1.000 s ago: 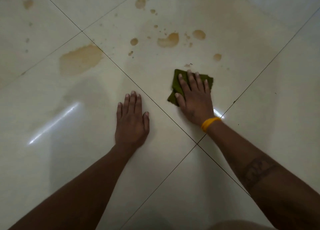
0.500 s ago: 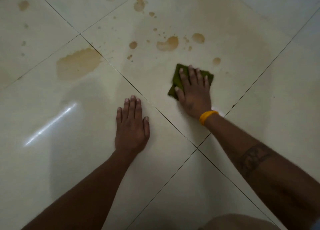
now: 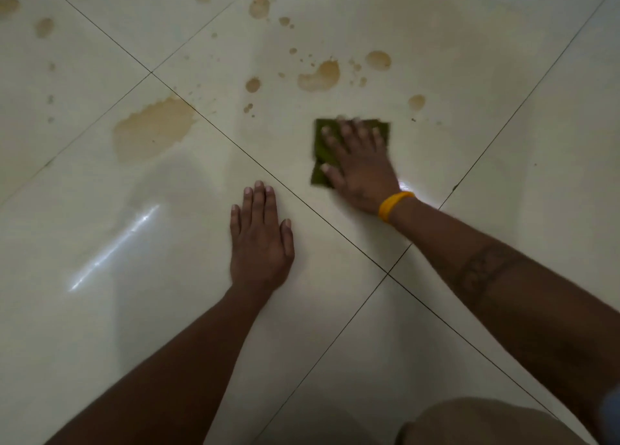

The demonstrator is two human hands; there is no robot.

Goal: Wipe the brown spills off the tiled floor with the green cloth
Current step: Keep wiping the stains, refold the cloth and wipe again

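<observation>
Right hand (image 3: 360, 171), fingers flat on the folded green cloth (image 3: 322, 153), has advanced toward the brown spills (image 3: 320, 75); left hand (image 3: 260, 240), fingers flat, braces on the glossy cream tiled floor (image 3: 100, 310).

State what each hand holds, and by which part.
Right hand presses flat on top of the green cloth, gripping nothing. Left hand rests flat on bare tile.

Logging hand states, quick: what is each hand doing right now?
Left hand: open, flat on the tiled floor, holding nothing.
Right hand: open, pressing the green cloth.
</observation>
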